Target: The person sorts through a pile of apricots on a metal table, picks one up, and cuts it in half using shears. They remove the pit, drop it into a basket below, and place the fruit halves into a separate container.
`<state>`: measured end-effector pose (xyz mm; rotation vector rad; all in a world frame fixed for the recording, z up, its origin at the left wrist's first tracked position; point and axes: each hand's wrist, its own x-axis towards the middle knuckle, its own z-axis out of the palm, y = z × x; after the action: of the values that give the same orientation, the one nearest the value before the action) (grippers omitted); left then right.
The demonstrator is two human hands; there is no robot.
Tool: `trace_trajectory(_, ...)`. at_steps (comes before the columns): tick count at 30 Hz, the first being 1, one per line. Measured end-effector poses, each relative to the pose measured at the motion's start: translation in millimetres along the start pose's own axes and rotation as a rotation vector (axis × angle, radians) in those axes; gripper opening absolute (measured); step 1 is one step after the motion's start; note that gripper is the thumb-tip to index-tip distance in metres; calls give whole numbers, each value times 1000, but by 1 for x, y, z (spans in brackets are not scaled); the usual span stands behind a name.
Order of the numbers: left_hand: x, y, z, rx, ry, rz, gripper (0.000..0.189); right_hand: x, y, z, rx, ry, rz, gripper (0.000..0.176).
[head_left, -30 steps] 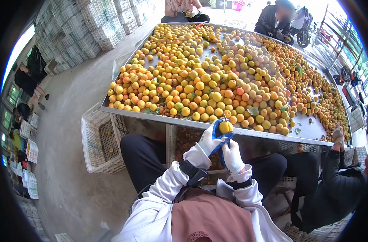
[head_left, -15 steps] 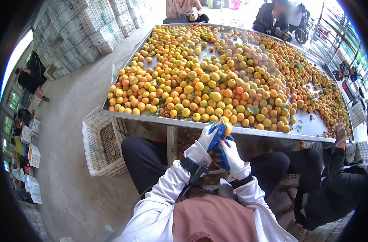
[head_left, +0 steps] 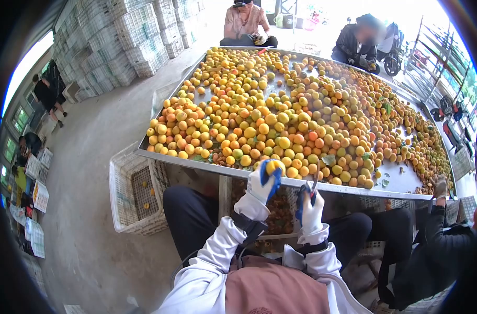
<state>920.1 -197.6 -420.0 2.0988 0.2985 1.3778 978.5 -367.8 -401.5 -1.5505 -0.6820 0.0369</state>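
Observation:
My left hand (head_left: pixel 261 184), in a white glove with blue-coated fingers, is closed around a yellow apricot (head_left: pixel 274 167) just over the table's near edge. To its right, my right hand (head_left: pixel 309 208), gloved alike, grips a small knife (head_left: pixel 316 180) with its thin blade pointing up; the handle is mostly hidden in the fist. The two hands are apart. Beyond them many loose yellow-orange apricots (head_left: pixel 249 131) cover the metal table (head_left: pixel 212 166), with a few green leaves among them.
A white plastic crate (head_left: pixel 136 191) with a few fruits stands on the floor at left. Under the table edge, between my knees, another crate (head_left: pixel 224 196) holds brownish pieces. A co-worker's gloved hand (head_left: pixel 440 187) is at the table's right. Two people sit across; stacked crates (head_left: pixel 128 39) stand behind.
My hands have separated: the left stays forward with an apricot, the right has moved right and down with the knife. The view has tilted slightly upward.

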Motion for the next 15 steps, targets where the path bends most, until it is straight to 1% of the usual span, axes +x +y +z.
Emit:
trace_trajectory(1,4,14,-7,-271,-161,-230,37,4,-11,-7,248,-89,281,15)
trace_trajectory(2,5,27,-11,-136,-232,-106,44,7,-16,-10,307,-116,352,18)
trace_trajectory(3,0,29,-8,-52,-275,21,46,10,-17,-12,367,-139,424,22)
trace_trajectory(4,0,36,-7,-35,-307,107,48,12,-12,-13,366,-184,445,27)
trace_trajectory(5,0,43,-6,-19,-338,192,50,12,-10,-19,390,-236,531,28)
trace_trajectory(6,-2,47,-4,-30,-354,183,50,13,-13,-24,443,-289,599,29)
trace_trajectory(7,-4,51,-4,-25,-414,174,48,14,-19,-30,497,-346,668,31)
trace_trajectory(8,-7,51,-4,-17,-473,164,47,16,-27,-34,435,-382,686,33)
trace_trajectory(9,-11,50,-1,-24,-517,158,47,15,-21,-35,468,-364,702,31)
trace_trajectory(11,-16,49,4,-167,-495,77,44,12,-20,-37,504,-369,659,30)
trace_trajectory(12,-18,50,6,-164,-498,76,44,13,-16,-37,495,-365,651,29)
trace_trajectory(14,-22,51,10,-350,-439,-98,37,8,-14,-35,514,-355,615,28)
trace_trajectory(15,-28,43,15,-350,-440,-98,37,6,-14,-34,528,-345,576,28)
